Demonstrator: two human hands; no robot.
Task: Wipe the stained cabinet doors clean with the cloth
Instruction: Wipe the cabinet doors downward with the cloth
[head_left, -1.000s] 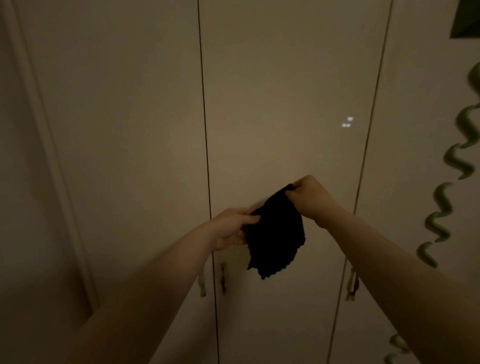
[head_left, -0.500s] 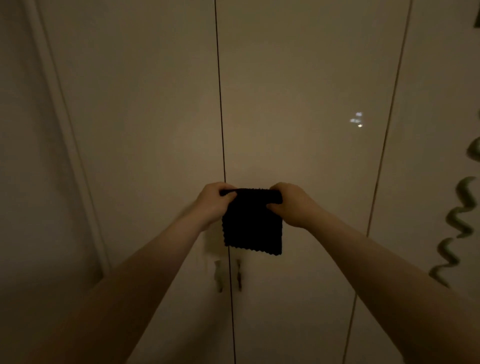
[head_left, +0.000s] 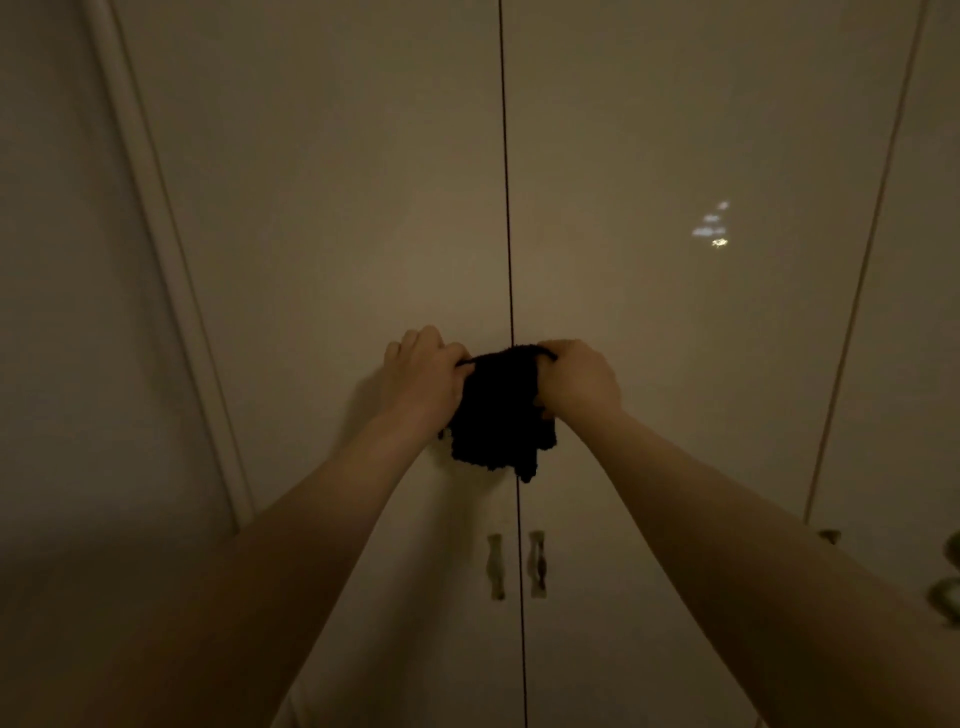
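In the head view, a small dark, nubbly-textured cloth (head_left: 498, 410) is held up in front of the tall pale cream cabinet doors (head_left: 337, 234), straddling the thin dark seam (head_left: 506, 208) between two of them. The left hand (head_left: 423, 382) is closed on the cloth's upper left edge and the right hand (head_left: 579, 382) on its upper right edge, the fingers of both curled tight into the fabric. The cloth is bunched between them and hangs down with a ragged lower hem. Whether it touches the door surface cannot be told in this dim light.

The step in hand is judged to be the gathering of the cloth into a usable pad. It would best be folded flat, so that a broad face meets the panel, and then taken into one palm. Stains cannot be made out on the doors; only a cluster of small bright flecks (head_left: 711, 228) is seen on the right-hand door. The pair of small upright metal handles (head_left: 517, 564) below should be worked around, and pressure kept even across the seam.
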